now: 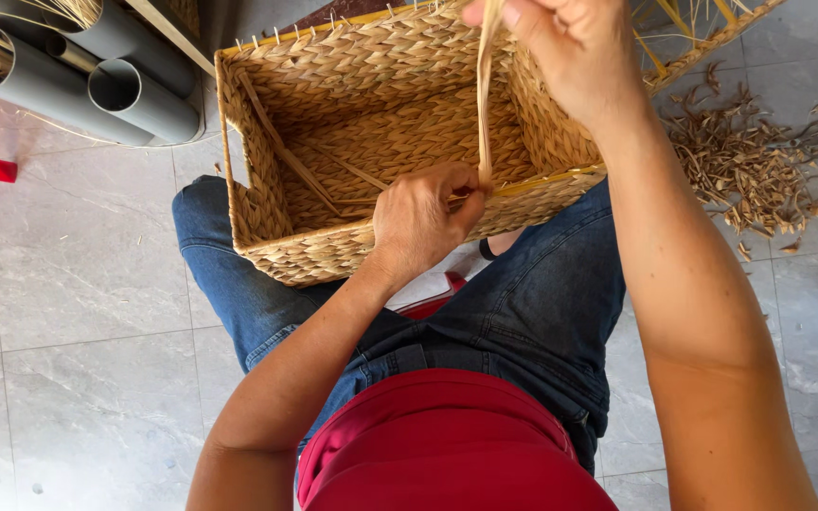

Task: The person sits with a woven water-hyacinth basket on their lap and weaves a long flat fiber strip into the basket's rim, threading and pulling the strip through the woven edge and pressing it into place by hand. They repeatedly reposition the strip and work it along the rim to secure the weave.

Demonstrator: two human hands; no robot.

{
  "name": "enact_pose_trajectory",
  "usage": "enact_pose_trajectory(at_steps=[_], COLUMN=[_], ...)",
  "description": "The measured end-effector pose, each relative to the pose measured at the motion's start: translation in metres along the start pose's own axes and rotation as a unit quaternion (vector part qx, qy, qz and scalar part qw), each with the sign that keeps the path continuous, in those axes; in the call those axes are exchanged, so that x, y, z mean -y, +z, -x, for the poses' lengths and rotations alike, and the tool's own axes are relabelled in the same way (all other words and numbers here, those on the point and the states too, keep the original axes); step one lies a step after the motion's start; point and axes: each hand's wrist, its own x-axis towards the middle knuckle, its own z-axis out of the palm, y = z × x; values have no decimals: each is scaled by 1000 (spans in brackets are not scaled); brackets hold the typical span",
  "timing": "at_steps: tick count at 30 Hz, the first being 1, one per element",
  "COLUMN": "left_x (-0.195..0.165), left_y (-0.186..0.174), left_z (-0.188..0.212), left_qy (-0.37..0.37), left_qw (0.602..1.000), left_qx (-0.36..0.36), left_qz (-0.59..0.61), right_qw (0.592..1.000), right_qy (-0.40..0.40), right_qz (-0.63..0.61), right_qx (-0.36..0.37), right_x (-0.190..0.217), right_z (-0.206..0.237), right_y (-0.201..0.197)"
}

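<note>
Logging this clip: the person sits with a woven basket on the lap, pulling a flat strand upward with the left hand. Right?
Not quite. The head view shows the right hand pulling the strand upward; the left hand pinches its lower end at the rim of the basket. The rest holds.

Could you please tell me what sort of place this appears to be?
Probably a basket-weaving workshop floor: a half-woven basket rests on the person's lap, fibre trimmings litter the grey tiles, and grey pipes hold straw.

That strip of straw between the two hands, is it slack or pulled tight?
Pulled tight: the strip runs straight from the right hand down to the left hand at the basket rim.
</note>
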Motion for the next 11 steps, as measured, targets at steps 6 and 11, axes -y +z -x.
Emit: enact_pose_trajectory(at_steps=[6,11], left_x=[2,0], left_y=[-1,-2], left_z=[-2,-3], left_qy=[-45,-85], left_qw=[997,995], left_qx=[50,55], left_qz=[-25,-20], right_qw=[952,917], right_qy=[-209,-112], right_qz=[223,382], right_qx=[22,16], right_x=[45,11], right_z=[-23,-30], right_y=[42,36])
